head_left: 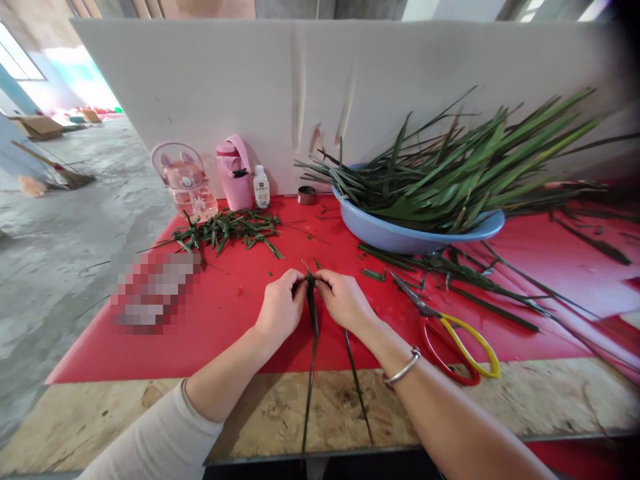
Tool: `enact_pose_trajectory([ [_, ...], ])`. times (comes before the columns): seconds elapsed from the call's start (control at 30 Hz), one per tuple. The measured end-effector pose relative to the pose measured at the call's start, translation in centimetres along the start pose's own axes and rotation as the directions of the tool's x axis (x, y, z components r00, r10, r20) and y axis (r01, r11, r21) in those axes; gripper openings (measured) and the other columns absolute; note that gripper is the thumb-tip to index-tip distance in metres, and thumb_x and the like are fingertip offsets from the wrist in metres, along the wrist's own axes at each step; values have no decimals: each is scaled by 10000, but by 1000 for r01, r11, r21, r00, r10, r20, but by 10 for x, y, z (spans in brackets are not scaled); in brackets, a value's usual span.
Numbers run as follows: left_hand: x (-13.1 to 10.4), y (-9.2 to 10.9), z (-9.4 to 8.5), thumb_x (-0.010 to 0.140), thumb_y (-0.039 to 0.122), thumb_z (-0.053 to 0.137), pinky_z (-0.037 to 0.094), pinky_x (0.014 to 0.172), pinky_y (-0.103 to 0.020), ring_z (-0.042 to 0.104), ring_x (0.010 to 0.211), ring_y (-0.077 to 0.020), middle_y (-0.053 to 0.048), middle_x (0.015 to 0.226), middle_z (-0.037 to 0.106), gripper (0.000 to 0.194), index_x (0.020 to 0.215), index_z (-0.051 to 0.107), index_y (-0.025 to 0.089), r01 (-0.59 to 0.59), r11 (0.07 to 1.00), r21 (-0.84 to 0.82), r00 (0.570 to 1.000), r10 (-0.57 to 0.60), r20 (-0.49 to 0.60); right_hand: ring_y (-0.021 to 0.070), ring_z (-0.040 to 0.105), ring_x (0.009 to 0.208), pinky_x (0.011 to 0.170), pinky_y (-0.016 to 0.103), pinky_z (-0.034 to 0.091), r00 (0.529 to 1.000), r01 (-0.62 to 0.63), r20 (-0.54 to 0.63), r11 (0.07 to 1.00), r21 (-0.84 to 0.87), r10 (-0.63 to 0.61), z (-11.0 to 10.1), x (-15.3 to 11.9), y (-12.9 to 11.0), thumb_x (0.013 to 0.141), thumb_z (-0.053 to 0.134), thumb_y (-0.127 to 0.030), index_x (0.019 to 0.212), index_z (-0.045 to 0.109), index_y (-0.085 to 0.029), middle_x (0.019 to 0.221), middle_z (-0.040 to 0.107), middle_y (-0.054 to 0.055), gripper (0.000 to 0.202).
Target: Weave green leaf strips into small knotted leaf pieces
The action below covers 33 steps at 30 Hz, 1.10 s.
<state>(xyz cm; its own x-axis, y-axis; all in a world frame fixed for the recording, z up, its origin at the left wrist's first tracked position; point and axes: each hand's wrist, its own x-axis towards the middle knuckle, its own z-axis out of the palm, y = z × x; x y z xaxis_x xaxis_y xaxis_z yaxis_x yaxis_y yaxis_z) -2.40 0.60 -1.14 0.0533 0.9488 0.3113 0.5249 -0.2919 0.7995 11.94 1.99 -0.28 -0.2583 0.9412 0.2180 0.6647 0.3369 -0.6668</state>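
Observation:
Over the middle of the red sheet, my left hand [283,301] and my right hand [345,299] pinch a green leaf strip [312,310] between them. Its short tips poke up above the fingers, while long ends hang down past the board's front edge. The fingertips nearly meet, hiding how the strip is folded there. Scissors [429,310] with one red and one yellow handle lie to the right of my right hand, blades partly apart. Left of centre, beyond my left hand, rests a pile of short knotted leaf pieces [227,230].
A blue basin [390,230] heaped with long green leaves [460,173] stands at the back right, with loose strips around it. At the back left are a clear pink bottle [187,187], a pink tumbler [234,180], a small white bottle [261,187] and a round tin [307,195].

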Motion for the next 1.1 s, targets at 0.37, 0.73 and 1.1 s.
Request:
enact_pose_trajectory([
  [0.37, -2, 1, -1, 780, 323, 556, 473, 720, -255, 616, 744, -150, -53, 811, 686, 205, 835, 668, 162, 33, 983, -178, 992, -55, -116, 144, 579, 626, 581, 212, 366, 988, 104, -115, 995, 0, -104, 0, -6, -6, 861, 417, -198, 839, 629, -191, 678, 629, 23, 213],
  [0.73, -4, 3, 3, 754, 324, 565, 472, 678, -257, 621, 700, -153, -36, 755, 699, 226, 827, 697, 155, 156, 951, -266, 978, -187, -96, 177, 616, 795, 723, 242, 413, 986, 111, -107, 984, -137, -126, 8, -8, -8, 860, 400, -170, 882, 637, -178, 844, 674, 76, 239],
  [1.1, 16, -7, -34, 821, 331, 406, 392, 935, -338, 573, 1054, -212, -84, 1057, 670, 358, 978, 682, 167, 334, 931, -147, 939, -343, -34, 190, 574, 1038, 877, 287, 418, 982, 14, -186, 981, 194, 23, -30, 17, 34, 874, 407, -265, 1133, 576, -147, 1124, 629, 79, 331],
])
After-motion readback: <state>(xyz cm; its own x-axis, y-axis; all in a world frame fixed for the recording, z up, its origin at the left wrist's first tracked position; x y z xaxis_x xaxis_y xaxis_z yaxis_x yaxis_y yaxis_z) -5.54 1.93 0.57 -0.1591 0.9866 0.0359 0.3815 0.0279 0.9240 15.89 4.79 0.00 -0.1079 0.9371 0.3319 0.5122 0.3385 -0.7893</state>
